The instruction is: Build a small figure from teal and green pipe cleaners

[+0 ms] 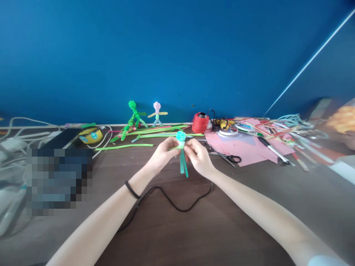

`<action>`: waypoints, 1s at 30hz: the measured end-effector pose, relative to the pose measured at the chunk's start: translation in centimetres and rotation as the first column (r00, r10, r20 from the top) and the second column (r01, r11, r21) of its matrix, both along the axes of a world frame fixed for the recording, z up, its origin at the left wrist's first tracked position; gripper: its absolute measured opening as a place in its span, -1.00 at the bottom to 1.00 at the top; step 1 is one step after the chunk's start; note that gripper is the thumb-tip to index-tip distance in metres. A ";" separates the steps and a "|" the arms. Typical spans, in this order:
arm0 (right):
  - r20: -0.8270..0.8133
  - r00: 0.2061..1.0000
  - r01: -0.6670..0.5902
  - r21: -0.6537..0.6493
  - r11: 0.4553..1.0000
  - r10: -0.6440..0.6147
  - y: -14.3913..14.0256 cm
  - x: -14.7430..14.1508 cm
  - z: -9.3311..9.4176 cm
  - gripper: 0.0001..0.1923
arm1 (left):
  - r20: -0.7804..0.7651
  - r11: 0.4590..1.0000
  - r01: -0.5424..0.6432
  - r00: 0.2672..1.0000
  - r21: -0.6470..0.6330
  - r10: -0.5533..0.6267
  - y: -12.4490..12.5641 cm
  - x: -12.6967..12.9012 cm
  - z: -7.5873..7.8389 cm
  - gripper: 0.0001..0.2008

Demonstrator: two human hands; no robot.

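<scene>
Both my hands hold one small pipe-cleaner figure [182, 155] above the dark wooden table [172, 229]. It has a coiled teal head and two teal legs hanging down. My left hand [160, 155] pinches it from the left, just below the head. From the right, my right hand [198, 157] grips the same spot. A black band sits on my left wrist. Two finished figures stand at the wall: a green one [134, 117] and a pale one with a pink head [157, 113].
Loose green pipe cleaners [144, 136] lie behind my hands. A red spool [200, 122], pink paper [244, 147], scissors [226, 157], a pen [273, 149] and craft scraps crowd the right. A black cable [177, 207] loops under my arms. White cables and a blurred patch lie left.
</scene>
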State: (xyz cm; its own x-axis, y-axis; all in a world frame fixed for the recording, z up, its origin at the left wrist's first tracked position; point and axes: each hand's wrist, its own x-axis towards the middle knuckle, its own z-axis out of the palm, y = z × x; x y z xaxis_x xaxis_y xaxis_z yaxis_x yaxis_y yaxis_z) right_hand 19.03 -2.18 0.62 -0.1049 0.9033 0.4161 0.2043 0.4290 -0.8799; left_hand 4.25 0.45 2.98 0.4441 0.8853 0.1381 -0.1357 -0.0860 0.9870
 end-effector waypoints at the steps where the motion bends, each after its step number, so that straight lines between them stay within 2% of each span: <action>1: -0.002 1.000 0.005 -0.006 1.000 -0.005 0.0 0.0 0.0 -0.84 | -0.001 1.000 -0.013 1.000 -0.003 0.013 0.1 0.0 0.0 -0.84; 9: -0.025 1.000 -0.014 -0.065 0.998 0.012 0.4 0.3 0.1 -0.74 | -0.008 0.995 -0.094 0.996 -0.041 0.094 0.5 -0.2 -0.2 -0.83; 14: -0.068 0.997 -0.028 -0.094 0.995 0.022 0.5 0.2 0.1 -0.73 | -0.016 0.993 -0.100 0.995 -0.066 0.100 0.5 -0.3 -0.1 -0.82; 20: -0.088 0.996 -0.027 -0.133 0.991 0.015 0.4 0.0 0.5 -0.75 | -0.064 0.997 -0.069 0.996 -0.023 0.067 0.5 -0.5 0.4 -0.87; 25: -0.094 0.995 -0.056 -0.126 0.990 0.044 0.4 0.3 0.7 -0.75 | 0.052 0.992 -0.019 0.998 -0.122 0.025 0.9 -1.1 0.6 -0.87; 30: -0.065 0.991 -0.126 -0.127 0.984 0.118 0.3 0.3 1.2 -0.74 | -0.070 0.997 0.015 0.997 -0.080 -0.020 1.0 -1.4 1.2 -0.85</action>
